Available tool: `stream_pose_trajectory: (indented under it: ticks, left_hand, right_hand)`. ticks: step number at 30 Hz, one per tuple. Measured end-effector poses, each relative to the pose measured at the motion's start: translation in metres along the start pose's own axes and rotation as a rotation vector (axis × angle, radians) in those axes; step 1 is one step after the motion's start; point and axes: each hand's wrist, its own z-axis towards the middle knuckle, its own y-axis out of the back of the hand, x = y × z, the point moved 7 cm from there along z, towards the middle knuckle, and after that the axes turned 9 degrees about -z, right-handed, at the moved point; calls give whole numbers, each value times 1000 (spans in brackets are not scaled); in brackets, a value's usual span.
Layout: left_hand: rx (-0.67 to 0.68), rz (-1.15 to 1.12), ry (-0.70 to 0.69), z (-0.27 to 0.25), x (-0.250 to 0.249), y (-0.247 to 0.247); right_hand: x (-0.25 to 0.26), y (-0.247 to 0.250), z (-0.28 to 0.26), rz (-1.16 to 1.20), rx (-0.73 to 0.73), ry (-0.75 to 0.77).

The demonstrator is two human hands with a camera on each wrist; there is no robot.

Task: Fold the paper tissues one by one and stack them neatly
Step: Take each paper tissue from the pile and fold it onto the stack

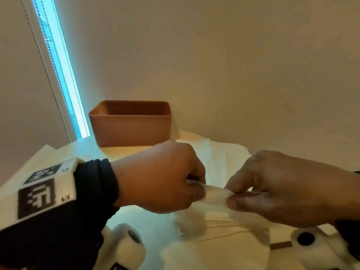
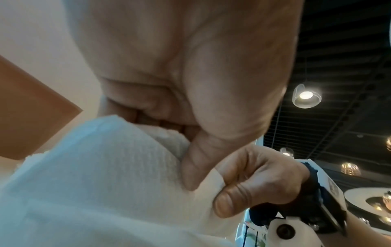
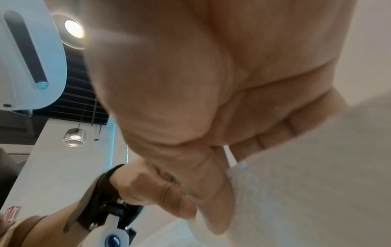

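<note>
1. Above the near middle of the table point(image 1: 124, 151), the left hand point(image 1: 161, 180) and the right hand point(image 1: 288, 190) meet, both pinching one white paper tissue point(image 1: 214, 195) between thumb and curled fingers.
2. The left hand's fingers point(image 2: 152, 107) are folded over the tissue's upper edge, with the thumb pressed against its face.
3. The right hand's thumb point(image 2: 230, 200) clamps the same edge just beside the left thumb, so the two grips nearly touch.
4. The tissue is lifted off the table, bunched into a narrow band between the hands and hanging loose below them; its surface shows a fine embossed weave.
5. More white tissue sheets point(image 1: 224, 152) lie spread and rumpled on the table behind the hands, toward the far right edge.
6. A brown open bin point(image 1: 130, 123) stands at the far edge against the wall, well apart from the hands.
7. Bare table shows between the bin and the left wrist.
</note>
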Motion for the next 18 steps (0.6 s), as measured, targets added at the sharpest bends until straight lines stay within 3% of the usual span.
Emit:
stream_pose_trajectory:
  ticks: [3,6,13,15,18]
  left_hand:
    - [-75,-151,20,-2,5,17]
    - [-92,-262,20,-7,10,30]
    - [-243,-575,-7,-31,27,69]
    - [-352,-676,-56,-45,28,89]
    - [-511,-811,-177,-73,32,122]
  right_hand:
    - [1,22,9,38,-57,-26]
    - [8,33,19,125,-11,-32]
    - [18,72,36,402,15,160]
    - [23,96,43,436,-42,210]
    - [37,143,47,495,-249,302]
